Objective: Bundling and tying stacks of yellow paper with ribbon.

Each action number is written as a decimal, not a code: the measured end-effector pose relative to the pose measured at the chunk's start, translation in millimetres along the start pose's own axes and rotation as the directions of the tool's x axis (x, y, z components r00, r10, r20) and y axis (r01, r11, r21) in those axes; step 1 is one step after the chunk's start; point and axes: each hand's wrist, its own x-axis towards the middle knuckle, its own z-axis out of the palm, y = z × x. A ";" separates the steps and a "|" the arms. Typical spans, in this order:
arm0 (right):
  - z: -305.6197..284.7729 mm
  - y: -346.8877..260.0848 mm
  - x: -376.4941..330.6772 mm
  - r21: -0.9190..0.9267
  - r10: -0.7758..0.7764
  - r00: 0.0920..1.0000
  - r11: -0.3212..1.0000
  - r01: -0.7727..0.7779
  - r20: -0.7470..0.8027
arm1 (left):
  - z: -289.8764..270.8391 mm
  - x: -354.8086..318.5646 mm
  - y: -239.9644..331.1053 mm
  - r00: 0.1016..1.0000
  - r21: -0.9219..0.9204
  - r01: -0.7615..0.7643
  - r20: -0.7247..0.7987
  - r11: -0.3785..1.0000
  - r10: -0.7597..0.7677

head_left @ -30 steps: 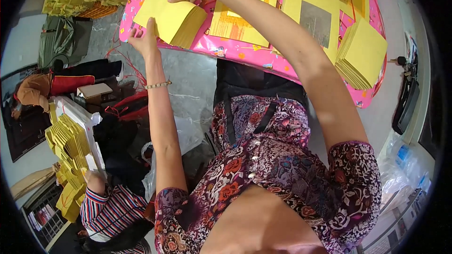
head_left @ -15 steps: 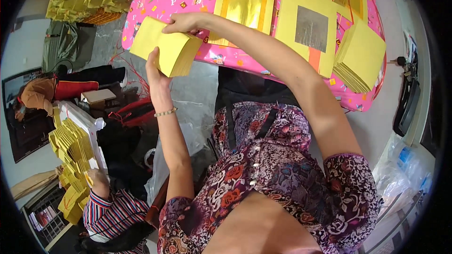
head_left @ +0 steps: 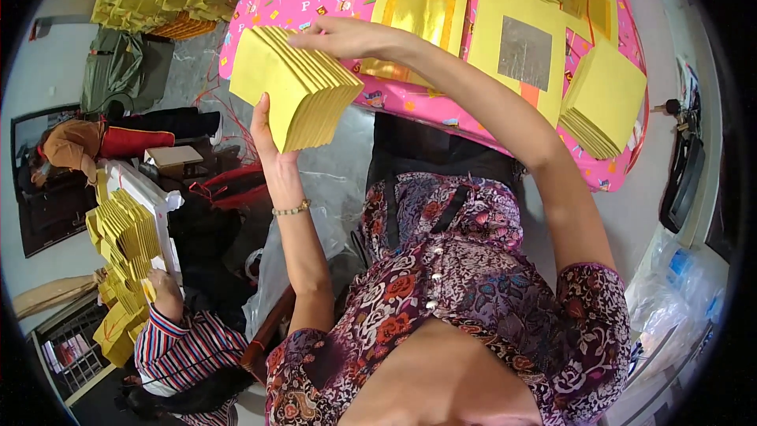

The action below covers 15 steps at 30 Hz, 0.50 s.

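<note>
Your left hand [head_left: 277, 140] pinches the yellow paper stack [head_left: 272, 83], fanned and not set down, at the pink table's [head_left: 293, 8] near-left corner; your right hand [head_left: 335, 37] touches its upper edges, grip unclear.

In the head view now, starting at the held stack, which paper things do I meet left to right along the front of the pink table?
Held yellow stack → yellow paper with gold panel → yellow paper with grey panel → second yellow stack.

Thick yellow paper stack [head_left: 296, 99], layered edges fanned in steps, tilted between the hands [head_left: 347, 37]
</note>
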 end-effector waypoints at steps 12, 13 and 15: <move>-41.1 -6.3 -75.3 -0.031 -0.271 0.870 0.958 0.283 -0.413 | 85.5 10.2 -43.4 0.897 -0.215 0.318 0.383 0.924 -0.219; -44.3 -8.3 -84.2 -0.026 -0.212 0.866 0.974 0.225 -0.453 | 91.4 10.7 -49.5 0.883 -0.240 0.348 0.408 0.906 -0.231; -53.2 -0.8 -90.0 -0.034 -0.169 0.846 0.984 0.177 -0.506 | 96.5 14.9 -61.3 0.876 -0.233 0.341 0.431 0.911 -0.217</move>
